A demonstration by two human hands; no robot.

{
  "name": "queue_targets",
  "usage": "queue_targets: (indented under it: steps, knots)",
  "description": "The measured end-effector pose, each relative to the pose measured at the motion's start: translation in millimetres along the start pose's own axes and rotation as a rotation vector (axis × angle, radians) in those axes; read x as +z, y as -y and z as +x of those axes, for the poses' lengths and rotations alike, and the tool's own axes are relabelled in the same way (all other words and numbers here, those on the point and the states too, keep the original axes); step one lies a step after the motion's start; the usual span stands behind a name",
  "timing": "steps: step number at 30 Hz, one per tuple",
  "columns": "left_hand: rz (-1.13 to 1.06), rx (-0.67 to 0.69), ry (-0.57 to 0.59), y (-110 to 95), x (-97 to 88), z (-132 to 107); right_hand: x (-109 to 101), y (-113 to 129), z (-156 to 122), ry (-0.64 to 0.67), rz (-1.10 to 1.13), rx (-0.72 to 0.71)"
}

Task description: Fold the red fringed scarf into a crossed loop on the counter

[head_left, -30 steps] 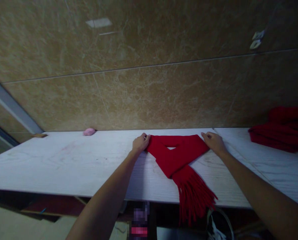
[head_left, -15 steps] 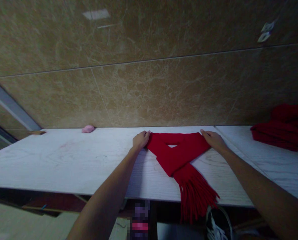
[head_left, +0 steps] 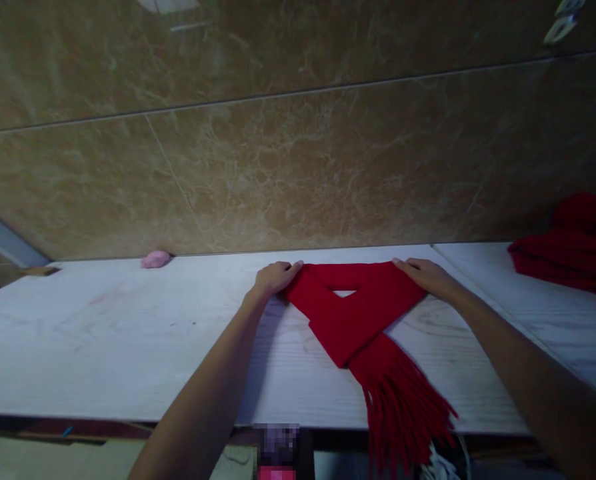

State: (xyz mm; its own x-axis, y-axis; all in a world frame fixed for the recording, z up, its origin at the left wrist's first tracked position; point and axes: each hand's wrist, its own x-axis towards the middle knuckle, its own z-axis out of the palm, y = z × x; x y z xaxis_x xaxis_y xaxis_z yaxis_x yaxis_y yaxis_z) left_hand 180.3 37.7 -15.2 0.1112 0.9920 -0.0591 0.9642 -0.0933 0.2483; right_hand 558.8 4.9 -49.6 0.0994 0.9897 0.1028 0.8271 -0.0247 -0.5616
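A red scarf lies on the white wooden table, folded into a triangle with its fringed ends crossing and hanging over the front edge. My left hand grips the scarf's left corner with curled fingers. My right hand rests on the right corner, fingers lying flat on the cloth. Both hands sit at the far side of the table, close to the wall.
A brown marble-tiled wall rises straight behind the table. A small pink lump lies at the wall to the left. A pile of red scarves sits at the far right. Dark items show below the front edge.
The view has tilted down and the table looks closer. The hands stay on the scarf's two corners; the folded scarf has barely shifted.
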Motion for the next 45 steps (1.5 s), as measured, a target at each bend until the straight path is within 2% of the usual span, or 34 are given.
queue_targets:
  steps: [4, 10, 13, 17, 22, 24, 26, 29, 32, 34, 37, 39, 41, 45]
  knots:
    - [-0.034, 0.067, -0.040, 1.2, 2.7, -0.5, 4.2, -4.1, 3.3, -0.012, 0.118, -0.105]
    - [-0.240, 0.122, -0.213, -5.0, 15.5, 0.0, 6.9, 3.6, -1.0, -0.033, 0.143, -0.084]
    - [-0.335, 0.169, -0.245, -9.2, 18.5, 0.6, 5.4, 7.3, -5.3, -0.092, 0.142, -0.102]
    - [-0.265, 0.137, -0.206, -12.4, 13.4, -0.5, 4.0, 9.3, -7.9, -0.148, 0.131, -0.108]
    - [-0.143, 0.125, -0.143, -12.5, 9.3, -4.8, 5.5, 5.2, -7.5, -0.138, -0.056, -0.067]
    - [-0.128, 0.110, -0.174, -12.5, 10.4, -6.8, 7.0, 2.8, -7.0, -0.193, -0.110, -0.030]
    - [-0.119, 0.129, -0.266, -13.5, 11.6, -8.8, 7.8, 1.5, -6.7, -0.278, -0.124, -0.046]
    - [-0.074, 0.291, -0.384, -18.1, 14.0, -12.0, 8.3, 3.8, -7.1, -0.410, -0.111, -0.197]
    - [0.006, 0.422, -0.281, -26.1, 19.7, -15.9, 12.9, 10.7, -9.5, -0.432, -0.142, -0.355]
    - [0.048, 0.424, -0.164, -31.8, 25.0, -17.9, 20.1, 15.2, -12.0, -0.355, -0.208, -0.396]
    - [0.078, 0.381, -0.028, -37.9, 30.0, -18.8, 32.6, 18.3, -15.5, -0.129, -0.314, -0.333]
    - [0.088, 0.360, 0.024, -39.7, 29.8, -19.0, 37.7, 18.0, -16.6, -0.034, -0.354, -0.276]
    - [0.085, 0.350, 0.028, -40.0, 27.8, -19.9, 38.5, 16.7, -16.5, -0.048, -0.361, -0.262]
    - [0.075, 0.366, -0.109, -37.8, 24.9, -22.0, 34.4, 13.3, -14.6, -0.154, -0.334, -0.312]
